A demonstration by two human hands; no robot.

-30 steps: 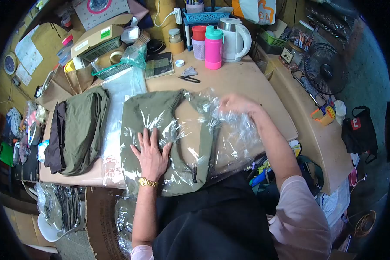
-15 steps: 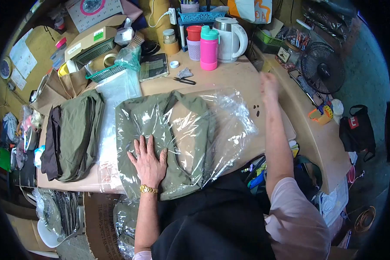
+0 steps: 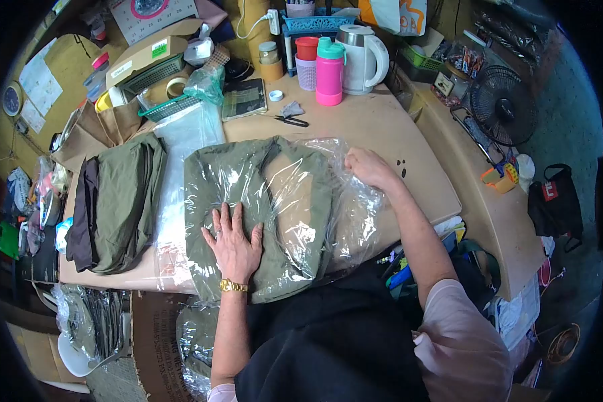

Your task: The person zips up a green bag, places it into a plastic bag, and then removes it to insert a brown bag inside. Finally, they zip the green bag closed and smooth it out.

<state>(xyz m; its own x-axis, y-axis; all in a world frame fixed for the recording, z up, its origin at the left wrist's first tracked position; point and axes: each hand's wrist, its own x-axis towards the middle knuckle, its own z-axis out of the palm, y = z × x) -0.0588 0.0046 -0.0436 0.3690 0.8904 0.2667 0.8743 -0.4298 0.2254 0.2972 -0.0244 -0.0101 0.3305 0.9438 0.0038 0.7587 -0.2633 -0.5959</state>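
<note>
An olive-green folded garment [image 3: 233, 166] lies on the table inside a clear plastic bag [image 3: 362, 224], whose loose end spreads to the right. My left hand [image 3: 236, 249] presses flat on the bagged garment with its fingers apart. At the upper right of the bag, my right hand [image 3: 370, 167] is closed on the loose plastic; its fingertips are partly hidden. Left of the bag rests a pile of olive garments [image 3: 132, 201] with a dark brown garment [image 3: 82, 224] beside it. Flat clear plastic bags [image 3: 173, 194] lie between the pile and the bagged garment.
Behind the bag are black thread snips [image 3: 292, 121], a pink bottle [image 3: 329, 79], an electric kettle [image 3: 360, 57] and a dark booklet [image 3: 244, 100]. A green basket [image 3: 171, 107] stands at the back left. To the right, a fan [image 3: 504, 106] stands on a side ledge.
My right hand has come leftward and down from the right side of the table onto the bag's loose end, which is now gathered inward. My left hand stays on the garment.
</note>
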